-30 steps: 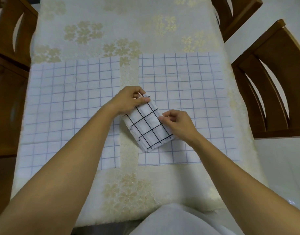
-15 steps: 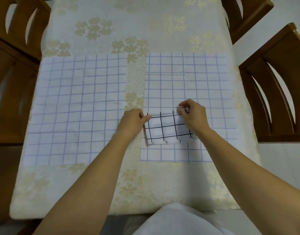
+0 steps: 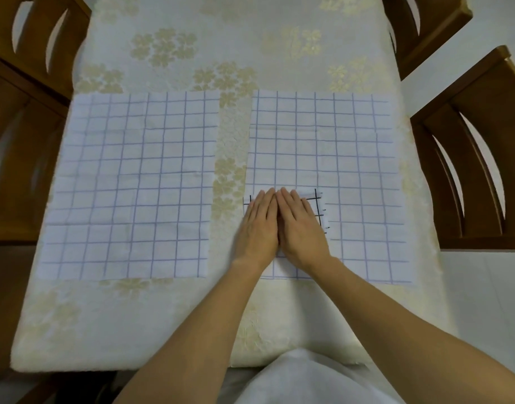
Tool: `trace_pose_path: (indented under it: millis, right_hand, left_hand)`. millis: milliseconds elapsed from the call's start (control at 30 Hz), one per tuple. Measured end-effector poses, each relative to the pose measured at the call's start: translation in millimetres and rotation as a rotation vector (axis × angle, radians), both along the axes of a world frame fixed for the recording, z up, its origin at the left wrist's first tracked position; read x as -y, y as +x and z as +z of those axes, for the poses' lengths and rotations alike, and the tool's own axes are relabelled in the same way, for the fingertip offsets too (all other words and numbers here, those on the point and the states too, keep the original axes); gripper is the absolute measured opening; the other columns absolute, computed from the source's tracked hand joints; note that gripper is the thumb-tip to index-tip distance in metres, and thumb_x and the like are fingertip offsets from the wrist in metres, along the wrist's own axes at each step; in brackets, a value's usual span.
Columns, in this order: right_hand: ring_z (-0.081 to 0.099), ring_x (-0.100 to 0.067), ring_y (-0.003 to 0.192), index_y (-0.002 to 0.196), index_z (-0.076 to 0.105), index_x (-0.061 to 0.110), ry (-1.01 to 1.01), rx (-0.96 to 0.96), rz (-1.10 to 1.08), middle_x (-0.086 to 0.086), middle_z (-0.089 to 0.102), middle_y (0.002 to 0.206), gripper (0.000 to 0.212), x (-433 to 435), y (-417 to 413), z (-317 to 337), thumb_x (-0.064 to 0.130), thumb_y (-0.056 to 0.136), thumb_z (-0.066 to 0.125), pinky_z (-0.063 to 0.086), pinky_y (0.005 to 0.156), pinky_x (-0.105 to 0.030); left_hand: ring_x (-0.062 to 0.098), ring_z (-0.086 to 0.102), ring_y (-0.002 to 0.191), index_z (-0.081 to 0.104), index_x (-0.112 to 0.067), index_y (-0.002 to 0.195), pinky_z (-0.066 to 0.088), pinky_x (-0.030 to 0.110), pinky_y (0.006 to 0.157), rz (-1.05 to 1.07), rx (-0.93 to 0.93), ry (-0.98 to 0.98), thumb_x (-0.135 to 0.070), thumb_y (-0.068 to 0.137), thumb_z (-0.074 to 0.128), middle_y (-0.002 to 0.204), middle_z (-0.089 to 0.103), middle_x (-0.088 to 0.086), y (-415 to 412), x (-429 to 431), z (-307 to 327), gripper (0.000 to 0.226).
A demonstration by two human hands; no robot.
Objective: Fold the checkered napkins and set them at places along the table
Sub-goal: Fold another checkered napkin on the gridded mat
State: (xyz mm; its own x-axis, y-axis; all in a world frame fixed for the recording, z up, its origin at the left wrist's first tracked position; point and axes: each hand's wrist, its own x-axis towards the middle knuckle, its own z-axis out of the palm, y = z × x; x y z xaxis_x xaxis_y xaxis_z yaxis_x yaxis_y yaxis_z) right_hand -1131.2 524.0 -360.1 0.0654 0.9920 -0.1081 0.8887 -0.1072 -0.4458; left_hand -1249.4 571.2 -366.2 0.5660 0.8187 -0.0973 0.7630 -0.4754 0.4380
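A small folded napkin with black check lines (image 3: 316, 204) lies on the near left part of the right blue-checked cloth (image 3: 352, 147). My left hand (image 3: 259, 225) and my right hand (image 3: 298, 225) rest flat on it side by side, fingers together and stretched, palms down. They cover most of the napkin; only its right edge and a strip at the left show. A second blue-checked cloth (image 3: 128, 185) lies spread flat to the left, apart from my hands.
The table carries a cream cloth with gold flowers (image 3: 192, 53). Wooden chairs stand at the left (image 3: 23, 83), at the right (image 3: 477, 147) and at the far right corner (image 3: 425, 24). My white-clothed lap (image 3: 308, 380) is at the near edge.
The folded napkin went from tilted in my fingers to lying square on the right cloth. Both hands let go of its corners and now press flat on top of it.
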Motion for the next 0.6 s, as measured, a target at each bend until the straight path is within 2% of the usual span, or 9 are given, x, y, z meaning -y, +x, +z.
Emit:
trace_pose_path:
  millis: [100,200,300,367,500,600]
  right_hand:
    - [0.005,-0.02,0.156,0.16,0.016,0.01,-0.05,0.09,0.029,-0.005,0.012,0.168,0.061,2,8,-10,0.038,0.107,0.018,0.012,0.126,-0.045]
    - [-0.007,-0.019,0.156,0.161,0.006,0.013,-0.111,0.166,-0.025,-0.002,-0.001,0.168,0.068,5,18,-11,0.051,0.105,0.009,-0.001,0.127,-0.041]
    - [-0.017,-0.021,0.154,0.161,-0.006,0.016,-0.167,0.232,-0.088,0.0,-0.013,0.168,0.07,12,33,-12,0.056,0.104,0.005,-0.006,0.126,-0.045]
    - [-0.022,-0.025,0.152,0.16,-0.012,0.018,-0.218,0.258,-0.119,0.001,-0.02,0.167,0.07,15,40,-9,0.057,0.102,-0.001,-0.008,0.125,-0.048]
    - [-0.021,-0.029,0.153,0.161,-0.007,0.016,-0.164,0.265,-0.154,-0.002,-0.016,0.168,0.069,9,32,1,0.054,0.104,0.004,-0.01,0.124,-0.049]
    - [-0.013,-0.028,0.155,0.162,-0.001,0.016,-0.036,0.222,-0.042,-0.001,-0.009,0.169,0.064,-6,11,9,0.045,0.108,0.018,-0.004,0.126,-0.049]
  left_hand:
    - [0.014,-0.004,0.156,0.005,-0.011,0.162,0.003,0.034,0.128,-0.033,-0.07,0.008,-0.017,0.107,0.033,0.17,0.001,0.002,-4,-1,-4,0.062]
    - [0.016,-0.011,0.156,-0.005,-0.012,0.162,-0.001,0.037,0.128,-0.031,-0.192,0.054,-0.027,0.11,0.023,0.17,-0.01,0.002,-10,-2,-3,0.061]
    - [0.017,-0.016,0.155,-0.012,-0.015,0.161,-0.001,0.045,0.128,0.015,-0.278,0.076,-0.044,0.108,0.005,0.169,-0.015,0.001,-23,-5,-4,0.062]
    - [0.019,-0.017,0.155,-0.014,-0.016,0.161,-0.001,0.047,0.127,0.019,-0.296,0.067,-0.052,0.105,0.002,0.168,-0.018,0.0,-30,-6,-3,0.068]
    - [0.024,-0.017,0.155,-0.01,-0.014,0.161,-0.002,0.048,0.127,0.065,-0.292,0.072,-0.056,0.103,-0.001,0.168,-0.018,0.002,-29,-8,5,0.072]
    - [0.024,-0.016,0.156,-0.008,-0.011,0.161,-0.004,0.045,0.127,0.064,-0.245,0.095,-0.044,0.108,0.009,0.167,-0.019,0.003,-11,-10,16,0.064]
